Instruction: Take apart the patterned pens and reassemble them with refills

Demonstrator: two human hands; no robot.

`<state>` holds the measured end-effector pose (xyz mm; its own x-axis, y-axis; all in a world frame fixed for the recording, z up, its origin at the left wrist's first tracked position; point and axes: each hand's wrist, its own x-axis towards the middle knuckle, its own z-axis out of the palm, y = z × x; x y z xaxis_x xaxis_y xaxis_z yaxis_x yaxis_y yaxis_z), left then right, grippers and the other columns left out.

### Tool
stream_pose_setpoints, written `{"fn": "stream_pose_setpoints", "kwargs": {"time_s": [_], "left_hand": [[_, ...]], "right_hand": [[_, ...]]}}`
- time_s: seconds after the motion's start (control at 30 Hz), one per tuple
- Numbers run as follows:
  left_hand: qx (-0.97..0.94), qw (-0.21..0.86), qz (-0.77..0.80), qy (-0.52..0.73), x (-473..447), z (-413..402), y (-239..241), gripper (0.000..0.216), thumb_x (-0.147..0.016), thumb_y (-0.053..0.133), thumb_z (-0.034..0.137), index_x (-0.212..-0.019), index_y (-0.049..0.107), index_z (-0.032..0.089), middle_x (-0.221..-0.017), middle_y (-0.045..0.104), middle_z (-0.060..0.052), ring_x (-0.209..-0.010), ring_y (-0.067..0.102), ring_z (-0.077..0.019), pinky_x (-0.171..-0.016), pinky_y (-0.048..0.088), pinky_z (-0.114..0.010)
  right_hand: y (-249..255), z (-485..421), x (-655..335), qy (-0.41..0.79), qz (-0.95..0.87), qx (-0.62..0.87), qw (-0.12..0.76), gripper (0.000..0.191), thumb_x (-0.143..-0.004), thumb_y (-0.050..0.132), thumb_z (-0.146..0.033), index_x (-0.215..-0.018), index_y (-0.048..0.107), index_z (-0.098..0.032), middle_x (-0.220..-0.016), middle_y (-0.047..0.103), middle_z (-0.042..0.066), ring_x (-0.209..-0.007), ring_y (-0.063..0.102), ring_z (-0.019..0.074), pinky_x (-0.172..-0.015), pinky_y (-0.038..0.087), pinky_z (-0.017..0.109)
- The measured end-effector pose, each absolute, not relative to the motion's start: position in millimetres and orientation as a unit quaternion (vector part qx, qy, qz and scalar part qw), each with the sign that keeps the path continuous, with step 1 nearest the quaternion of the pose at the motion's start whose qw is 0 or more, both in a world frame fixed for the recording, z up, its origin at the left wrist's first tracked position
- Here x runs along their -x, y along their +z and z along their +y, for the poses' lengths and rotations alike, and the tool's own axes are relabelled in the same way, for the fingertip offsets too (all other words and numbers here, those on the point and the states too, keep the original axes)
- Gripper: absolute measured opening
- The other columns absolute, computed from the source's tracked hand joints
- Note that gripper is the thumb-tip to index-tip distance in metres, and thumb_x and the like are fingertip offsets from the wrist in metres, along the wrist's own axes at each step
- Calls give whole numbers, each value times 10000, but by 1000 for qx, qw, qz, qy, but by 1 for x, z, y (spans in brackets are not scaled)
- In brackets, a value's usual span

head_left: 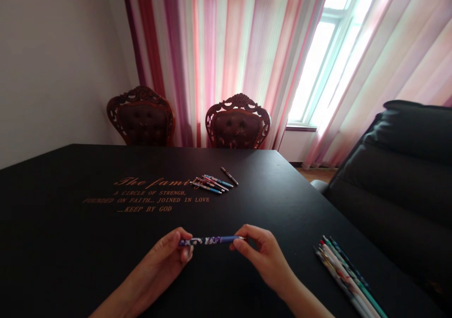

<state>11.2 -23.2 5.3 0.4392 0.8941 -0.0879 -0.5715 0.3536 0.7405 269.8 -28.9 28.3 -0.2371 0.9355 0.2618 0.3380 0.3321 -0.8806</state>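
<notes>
Blue-and-white patterned pen [211, 240], level, crosswise, above the black table's near edge

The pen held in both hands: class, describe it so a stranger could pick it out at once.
Find the black table, near edge. There the left hand and right hand pinch a blue patterned pen by its ends. All other pens lie on the table.

Your left hand [173, 254] and right hand [264, 256] are bare, and both forearms [127, 293] run bare to the frame's bottom edge; fingers [253, 230] slim, wrists narrow.
</notes>
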Motion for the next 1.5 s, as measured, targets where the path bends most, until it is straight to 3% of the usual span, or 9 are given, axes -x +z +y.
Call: {"fn": "stream_pose_setpoints", "kwargs": {"time_s": [0.17, 0.33, 0.6, 0.7, 0.87, 0.97, 1.2, 1.33, 1.5], "left_hand": [[-331, 784, 238, 467, -11, -23, 4, 213, -819, 737, 390, -789, 698, 183, -617, 569, 11, -636, 485, -116, -667, 393, -250], [-294, 788, 245, 482, -13, -23, 12, 311, -841, 681, 494, -833, 692, 183, -595, 538, 24, -633, 487, -119, -689, 413, -270], [-322, 769, 251, 491, -12, -27, 16, 278, -863, 670, 453, -822, 699, 180, -602, 552, 15, -653, 488, -125, -703, 412, -262], [-312, 766, 270, 493, -13, -26, 16, 326, -873, 641, 485, -871, 723, 169, -614, 548, 13, -645, 483, -120, -690, 415, -256], [-330, 748, 320, 478, -14, -19, 10, 408, -770, 697, 590, -861, 745, 196, -588, 559, 14, -626, 487, -133, -657, 431, -260], [-336, 739, 361, 459, -14, -12, 2, 511, -737, 673, 658, -965, 754, 208, -634, 623, -12, -591, 498, -153, -584, 431, -276], [-374, 734, 403, 399, -14, -3, -14, 431, -621, 836, 483, -944, 774, 204, -743, 705, -51, -675, 583, -201, -620, 508, -285], [-369, 731, 414, 398, -14, -1, -18, 438, -602, 844, 493, -924, 783, 203, -737, 713, -55, -666, 586, -205, -617, 528, -284], [-378, 717, 413, 416, -15, -2, -23, 414, -612, 835, 500, -900, 790, 206, -704, 705, -49, -641, 569, -195, -585, 522, -267]], "right_hand": [[32, -29, -271, 346, -714, 449, 410, 252, -889, 624, -393, -790, 719, -181, -732, 684, 13, -710, 606, 157, -668, 420, 253], [31, -30, -269, 329, -732, 453, 388, 279, -882, 627, -428, -774, 723, -190, -739, 691, 16, -711, 610, 161, -699, 428, 267], [28, -29, -269, 307, -747, 455, 374, 235, -877, 645, -383, -764, 725, -193, -738, 672, 15, -715, 611, 160, -703, 433, 269], [28, -28, -267, 291, -748, 457, 384, 127, -856, 679, -314, -902, 733, -209, -776, 673, 11, -737, 620, 159, -711, 446, 266], [42, -33, -265, 215, -771, 471, 372, 49, -843, 696, -244, -882, 705, -217, -793, 651, 0, -757, 597, 149, -692, 436, 256], [58, -39, -279, 138, -776, 499, 361, 18, -858, 678, -236, -863, 682, -219, -804, 655, -2, -787, 584, 157, -738, 422, 280], [42, -90, -394, -1, -582, 678, 449, 260, -938, 510, -397, -870, 667, -202, -829, 645, 58, -802, 577, 219, -727, 434, 331], [-2, -130, -465, -63, -456, 788, 409, 341, -904, 498, -479, -848, 676, -193, -854, 660, 97, -832, 585, 280, -763, 429, 396], [-35, -157, -491, -36, -422, 835, 351, 383, -885, 469, -517, -882, 701, -211, -932, 705, 117, -875, 624, 313, -770, 449, 414]]}}
